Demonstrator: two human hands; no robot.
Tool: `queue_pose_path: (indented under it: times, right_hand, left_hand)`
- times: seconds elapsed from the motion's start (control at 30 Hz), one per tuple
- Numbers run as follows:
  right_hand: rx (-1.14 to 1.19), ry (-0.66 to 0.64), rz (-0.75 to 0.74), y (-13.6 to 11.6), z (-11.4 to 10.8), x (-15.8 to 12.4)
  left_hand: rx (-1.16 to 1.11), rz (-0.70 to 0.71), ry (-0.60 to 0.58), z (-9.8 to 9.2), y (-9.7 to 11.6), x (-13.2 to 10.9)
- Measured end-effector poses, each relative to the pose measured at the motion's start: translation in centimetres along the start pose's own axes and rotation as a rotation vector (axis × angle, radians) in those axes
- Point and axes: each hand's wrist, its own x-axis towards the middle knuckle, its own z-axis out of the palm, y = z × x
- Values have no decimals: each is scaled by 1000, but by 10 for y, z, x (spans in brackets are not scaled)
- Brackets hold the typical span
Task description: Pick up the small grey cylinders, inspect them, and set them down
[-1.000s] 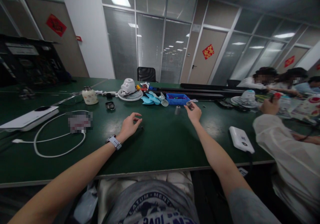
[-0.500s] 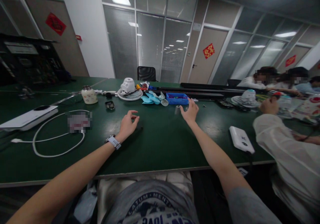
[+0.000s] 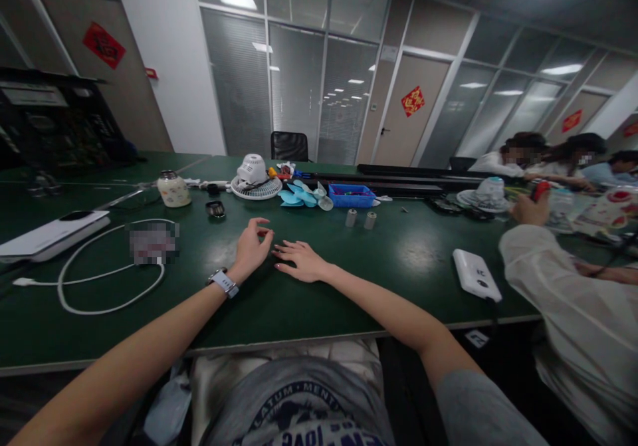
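My left hand (image 3: 253, 246) hovers over or rests on the green table (image 3: 349, 300), fingers loosely bent and apart, with nothing visible in it. Just right of it, my right hand (image 3: 302, 260) lies low with its fingers stretched toward the left hand; whether it touches something small under the fingertips is hidden. Two small metal cylinders, a left cylinder (image 3: 351, 218) and a right cylinder (image 3: 369, 221), stand upright beyond my right hand. Behind them is a blue basket (image 3: 351, 197) of small parts. Light-blue fan blades (image 3: 299, 195) lie left of it, beside a white fan (image 3: 253, 175).
A cream jar (image 3: 173, 190) and a dark oval object (image 3: 216, 209) stand left, near a coiled white cable (image 3: 109, 312) and a white box (image 3: 54, 233). At right lie a white device (image 3: 477, 274) and a co-worker's sleeve (image 3: 538, 266). Long black bars (image 3: 399, 183) lie behind.
My right hand has moved from beside the cylinders left and nearer to me, next to my left hand. Both cylinders now show clearly. My left hand has barely moved.
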Motion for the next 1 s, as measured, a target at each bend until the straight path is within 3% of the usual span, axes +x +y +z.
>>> queue_pose_path:
  times: [0.1,0.17,0.3,0.37,0.47,0.57,0.8,1.0]
  right_hand:
    - [-81,70,-11,8,-11,-4]
    - [-157,183,31,24,-28,-11]
    - [-302,483,334,85,-71,-40]
    - [-350,564,538,120,-86,-58]
    - [-385,554,735,160,-92,-80]
    - [-388,477,792,179,-86,-89]
    - [-395,403,853,185,-78,-90]
    - [-404,485,852,188,-79,-91]
  left_hand:
    - [3,4,-1,-1,1,0]
    - [6,9,4,-2,1,1]
    - [12,15,-9,-2,0,1]
    - [14,17,-23,-1,0,0]
    - [11,16,-40,-1,0,-1]
    - [13,7,-60,-2,1,-2]
    - [13,9,-80,-2,1,-1]
    - [-10,2,-80,-3,3,-1]
